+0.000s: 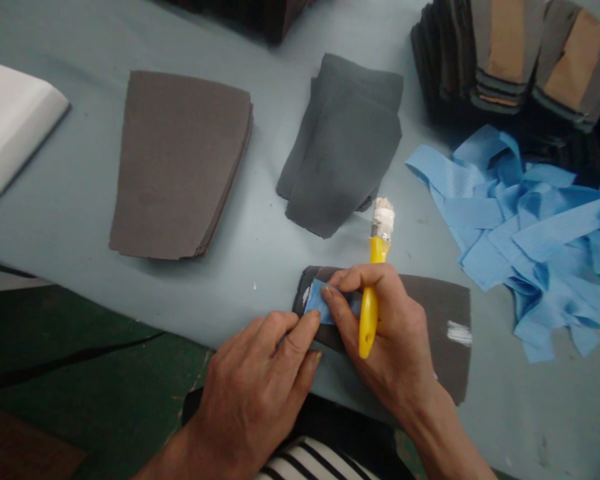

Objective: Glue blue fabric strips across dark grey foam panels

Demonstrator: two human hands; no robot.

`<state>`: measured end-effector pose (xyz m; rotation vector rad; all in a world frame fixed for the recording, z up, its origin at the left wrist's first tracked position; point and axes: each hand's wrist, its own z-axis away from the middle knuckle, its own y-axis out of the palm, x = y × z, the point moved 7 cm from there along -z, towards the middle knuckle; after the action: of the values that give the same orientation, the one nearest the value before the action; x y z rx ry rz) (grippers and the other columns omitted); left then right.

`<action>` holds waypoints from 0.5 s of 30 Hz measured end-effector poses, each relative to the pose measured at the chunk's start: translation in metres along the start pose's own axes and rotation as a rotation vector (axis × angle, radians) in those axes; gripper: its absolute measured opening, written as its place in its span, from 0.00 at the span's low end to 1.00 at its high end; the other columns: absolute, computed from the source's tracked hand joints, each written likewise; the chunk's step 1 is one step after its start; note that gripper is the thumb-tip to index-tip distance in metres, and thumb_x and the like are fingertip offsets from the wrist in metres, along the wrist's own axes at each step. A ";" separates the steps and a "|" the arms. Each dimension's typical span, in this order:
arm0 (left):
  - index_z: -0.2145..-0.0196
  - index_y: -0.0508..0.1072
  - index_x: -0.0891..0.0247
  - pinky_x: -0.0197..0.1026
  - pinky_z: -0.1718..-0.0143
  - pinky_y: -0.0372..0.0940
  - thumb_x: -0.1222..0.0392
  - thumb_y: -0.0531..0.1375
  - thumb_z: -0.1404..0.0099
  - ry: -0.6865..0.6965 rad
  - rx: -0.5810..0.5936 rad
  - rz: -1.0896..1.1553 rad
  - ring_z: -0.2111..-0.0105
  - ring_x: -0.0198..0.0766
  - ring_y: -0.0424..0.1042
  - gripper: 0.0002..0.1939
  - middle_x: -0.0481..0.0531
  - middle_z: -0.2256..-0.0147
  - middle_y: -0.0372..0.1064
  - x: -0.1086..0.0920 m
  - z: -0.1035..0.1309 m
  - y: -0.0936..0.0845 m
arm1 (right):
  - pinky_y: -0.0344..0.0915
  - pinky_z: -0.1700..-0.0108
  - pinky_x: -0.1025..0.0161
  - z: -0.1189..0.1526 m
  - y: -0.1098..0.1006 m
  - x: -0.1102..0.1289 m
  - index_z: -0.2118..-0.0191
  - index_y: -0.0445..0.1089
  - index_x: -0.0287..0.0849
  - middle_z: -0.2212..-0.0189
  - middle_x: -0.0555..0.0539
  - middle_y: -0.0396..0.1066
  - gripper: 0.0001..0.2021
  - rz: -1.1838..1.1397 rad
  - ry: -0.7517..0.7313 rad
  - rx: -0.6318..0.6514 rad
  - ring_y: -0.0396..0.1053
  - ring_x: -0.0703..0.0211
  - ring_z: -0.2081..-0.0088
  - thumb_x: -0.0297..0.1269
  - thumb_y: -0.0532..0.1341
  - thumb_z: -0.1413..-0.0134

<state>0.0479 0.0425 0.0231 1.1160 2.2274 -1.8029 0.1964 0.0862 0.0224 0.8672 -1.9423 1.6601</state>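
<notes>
A dark brown-grey sheet piece (pixel 443 300) lies at the table's front edge, with a white glue-like smear (pixel 459 333) near its right end. On its left end is a light blue fabric strip (pixel 316 297), beside another white patch. My left hand (pixel 263 380) is closed, its index fingertip pressing the strip's lower edge. My right hand (pixel 393 333) keeps a yellow-handled paintbrush (pixel 379 250) between its fingers, its white-coated bristles pointing away from me. The right thumb and index fingertip also touch the strip, part of which they hide.
Brown sheet pieces (pixel 180 167) are stacked at left, dark grey pieces (pixel 345 147) in the middle. A pile of blue strips (pixel 535 213) lies at right, below dark stacked pieces with tan bands (pixel 507 40). A white object (pixel 17 127) sits at far left.
</notes>
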 end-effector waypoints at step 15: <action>0.44 0.72 0.66 0.44 0.64 0.74 0.65 0.55 0.21 -0.007 -0.004 0.005 0.66 0.42 0.80 0.12 0.52 0.61 0.79 -0.001 0.000 0.000 | 0.60 0.70 0.66 -0.007 -0.002 0.009 0.60 0.63 0.49 0.71 0.58 0.73 0.08 0.108 -0.022 -0.027 0.71 0.63 0.74 0.31 0.63 0.35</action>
<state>0.0484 0.0417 0.0233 1.1117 2.2220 -1.7967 0.1910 0.0912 0.0308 0.7855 -2.0546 1.6868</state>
